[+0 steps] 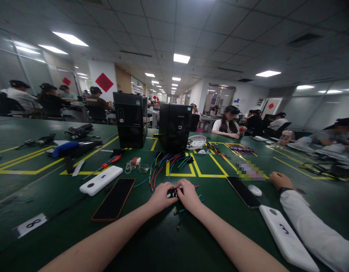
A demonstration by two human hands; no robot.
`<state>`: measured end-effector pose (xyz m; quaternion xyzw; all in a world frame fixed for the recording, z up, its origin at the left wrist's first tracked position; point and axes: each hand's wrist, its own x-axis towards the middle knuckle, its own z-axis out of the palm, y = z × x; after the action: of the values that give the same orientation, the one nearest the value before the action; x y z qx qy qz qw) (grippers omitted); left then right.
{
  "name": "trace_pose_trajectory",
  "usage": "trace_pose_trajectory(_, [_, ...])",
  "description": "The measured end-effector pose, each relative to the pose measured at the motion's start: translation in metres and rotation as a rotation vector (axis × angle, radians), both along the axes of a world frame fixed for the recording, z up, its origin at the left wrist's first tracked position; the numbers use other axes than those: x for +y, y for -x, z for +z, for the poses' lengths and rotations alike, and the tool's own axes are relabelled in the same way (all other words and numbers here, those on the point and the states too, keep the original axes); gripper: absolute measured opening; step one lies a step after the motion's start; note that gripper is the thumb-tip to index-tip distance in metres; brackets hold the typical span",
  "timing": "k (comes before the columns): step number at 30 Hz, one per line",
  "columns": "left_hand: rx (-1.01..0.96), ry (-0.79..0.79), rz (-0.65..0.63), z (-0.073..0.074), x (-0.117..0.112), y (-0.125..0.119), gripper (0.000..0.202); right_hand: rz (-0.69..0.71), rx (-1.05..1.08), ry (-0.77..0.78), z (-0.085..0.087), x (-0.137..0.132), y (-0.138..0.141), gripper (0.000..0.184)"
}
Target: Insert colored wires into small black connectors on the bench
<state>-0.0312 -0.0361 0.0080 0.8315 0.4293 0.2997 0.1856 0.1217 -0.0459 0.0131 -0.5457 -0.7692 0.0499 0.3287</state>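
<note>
Both hands meet at mid-tabletop [163,241], knuckles toward the cam. Left hand [160,197] and right hand [188,195] each have a closed grip on the same small black part [173,193], pinched between them w/ fingers curled tight round it, one hand per side. Part is held just above the green surface, can't tell if it touches. What kind of part it is: too small to tell.

Colored wires [182,215] (red, blue, green) trail out from under the right hand, lying on the tabletop. More loose wires [168,161] in a bunch just beyond the hands, in front of 2 black PC towers [174,127].

Left of the hands: dark phone [114,199] flat, face up; beside it a white power bank [101,180] w/ a number on it. Further back, glasses [137,166] and a red-handled screwdriver [111,161].

Right of the hands: 2nd phone [243,191], small white oval object [255,190] next to it, another white power bank [287,238] marked 3. A co-worker's hand [279,180] w/ watch and white sleeve [318,230] rests on the tabletop there, well apart from the black part.

White basket [197,141] by the towers. Yellow tape lines on the surface. Other ppl seated at benches in the bkgd.
</note>
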Motion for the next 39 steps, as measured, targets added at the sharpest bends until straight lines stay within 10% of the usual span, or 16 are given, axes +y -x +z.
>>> trace_pose_trajectory(12, [0.042,0.04,0.026,0.002,-0.003,-0.002,0.028,-0.088,0.026,-0.083,-0.018,-0.003,0.008,0.015])
trace_pose_trajectory(19, [0.019,0.067,0.034,0.005,-0.008,-0.004,0.031,-0.09,0.188,-0.281,0.019,-0.002,-0.012,0.012])
trace_pose_trajectory(29, [-0.025,-0.025,0.066,-0.007,-0.004,-0.002,0.035,0.452,-0.294,0.258,0.056,-0.032,-0.026,0.013])
trace_pose_trajectory(39, [-0.024,-0.001,0.092,-0.006,-0.006,-0.003,0.046,0.222,-0.764,0.271,0.05,-0.048,-0.018,0.023])
